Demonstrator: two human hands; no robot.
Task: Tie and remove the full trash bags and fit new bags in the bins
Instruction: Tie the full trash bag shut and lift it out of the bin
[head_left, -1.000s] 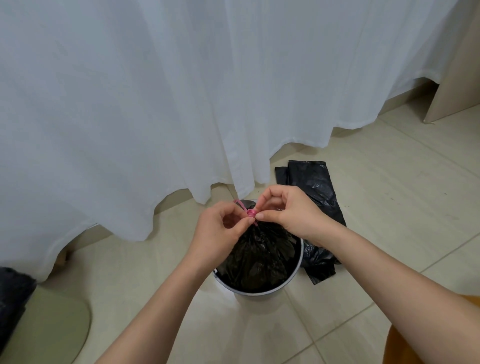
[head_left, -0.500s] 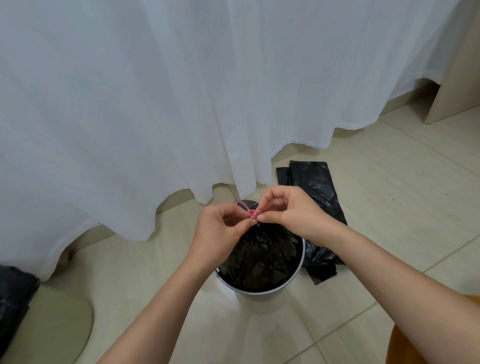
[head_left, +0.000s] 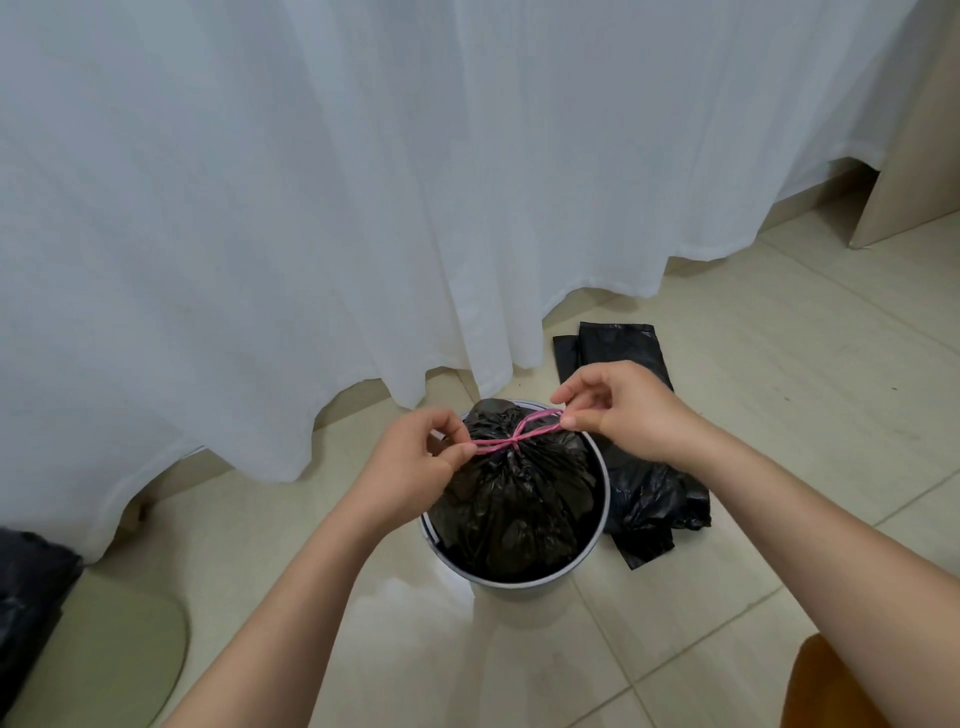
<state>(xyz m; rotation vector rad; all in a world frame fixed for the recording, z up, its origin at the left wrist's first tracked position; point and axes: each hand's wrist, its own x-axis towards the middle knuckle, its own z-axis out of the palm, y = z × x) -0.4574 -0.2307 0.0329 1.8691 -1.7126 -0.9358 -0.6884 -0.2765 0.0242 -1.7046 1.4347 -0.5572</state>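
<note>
Hands, left and right, each pinched a pink drawstring end, pulling apart, likely to cinch the full bag in its bin.

White sheer curtain hanging to beige tiled floor, beige furniture panel at right

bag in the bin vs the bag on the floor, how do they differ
The bag in the bin is bulging and gathered shut by a pink drawstring; the bag on the floor lies flat and crumpled, untied. The first sits inside the bin; the second lies beside it on the tiles. Both are black plastic.
</note>
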